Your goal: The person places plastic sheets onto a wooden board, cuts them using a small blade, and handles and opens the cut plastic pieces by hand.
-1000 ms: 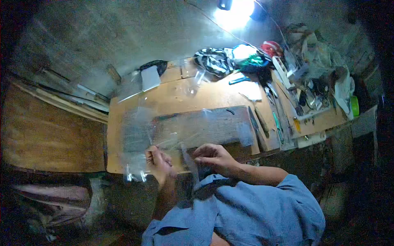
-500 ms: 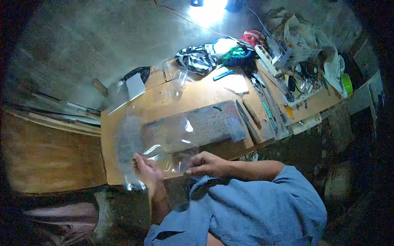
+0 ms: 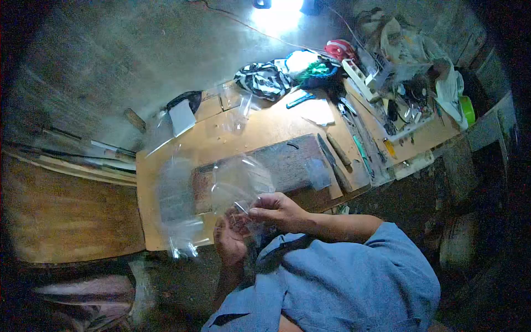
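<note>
Obs.: your R hand (image 3: 276,213) has thumb & forefinger closed together on the near R edge of a clear plastic film (image 3: 238,182); the other fingers curl in. Your L hand (image 3: 229,238) is half-curled, lower & nearer you, w/ film over or against the fingers; blur & glare there, so can't tell if it grips. Film is bowed up btwn & beyond both hands, in front of the L part of a dark wooden board (image 3: 293,166).

Reason (judged): R pinch prob. keeps the limp film under control, L hand prob. backs it from below. Hands sit near your body, poss. for a close view of the edge. Board lies flat on the bench (image 3: 210,135), prob. as a working surface; lamp (image 3: 276,16) at the back gives light.

Surroundings: more clear plastic (image 3: 176,188) lies L of the board; layers hard to tell apart. Knife (image 3: 326,154) lies just R of the board, poss. hazard to your R arm. Small dark curved piece (image 3: 293,146) sits on the board's far edge. Blue cutter (image 3: 300,99) is beyond, tool tray (image 3: 412,129) far R, both clear of your hands.
</note>
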### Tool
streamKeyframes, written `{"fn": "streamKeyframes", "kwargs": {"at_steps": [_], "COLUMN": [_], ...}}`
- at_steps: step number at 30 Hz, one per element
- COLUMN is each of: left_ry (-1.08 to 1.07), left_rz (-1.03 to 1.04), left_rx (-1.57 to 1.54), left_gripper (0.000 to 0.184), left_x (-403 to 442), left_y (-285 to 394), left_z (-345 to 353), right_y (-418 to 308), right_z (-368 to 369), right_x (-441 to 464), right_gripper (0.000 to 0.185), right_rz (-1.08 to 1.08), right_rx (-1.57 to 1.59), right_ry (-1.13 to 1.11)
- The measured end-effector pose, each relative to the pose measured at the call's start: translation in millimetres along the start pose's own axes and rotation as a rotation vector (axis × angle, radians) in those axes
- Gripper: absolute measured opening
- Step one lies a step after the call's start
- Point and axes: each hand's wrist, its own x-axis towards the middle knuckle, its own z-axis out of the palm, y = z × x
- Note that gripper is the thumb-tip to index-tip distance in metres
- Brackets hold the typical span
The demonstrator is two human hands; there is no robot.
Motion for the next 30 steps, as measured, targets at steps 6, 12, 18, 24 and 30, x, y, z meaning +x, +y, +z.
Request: {"fn": "streamKeyframes", "kwargs": {"at_steps": [6, 12, 18, 24, 30], "left_ry": [0.085, 0.082, 0.138, 0.135, 0.133], "left_rz": [0.123, 0.271, 0.288, 0.301, 0.207], "left_rx": [0.407, 0.400, 0.528, 0.453, 0.624], "left_gripper": [0.018, 0.018, 0.022, 0.032, 0.042], "left_x": [5, 17, 43, 29, 27], "left_y": [11, 17, 37, 17, 33], "left_z": [-13, -1, -13, -9, -5], "right_y": [-21, -31, 1, -7, -16], "right_z": [-9, -10, -36, -21, -32], "right_x": [-3, 4, -3, 1, 17], "right_gripper": [0.017, 0.017, 0.014, 0.010, 0.029], "right_rz": [-0.058, -0.036, -0.028, -0.092, -0.063], "right_rx": [-0.363, -0.073, -0.383, -0.223, -0.248], "right_ry": [0.174, 0.397, 0.222, 0.437, 0.507]}}
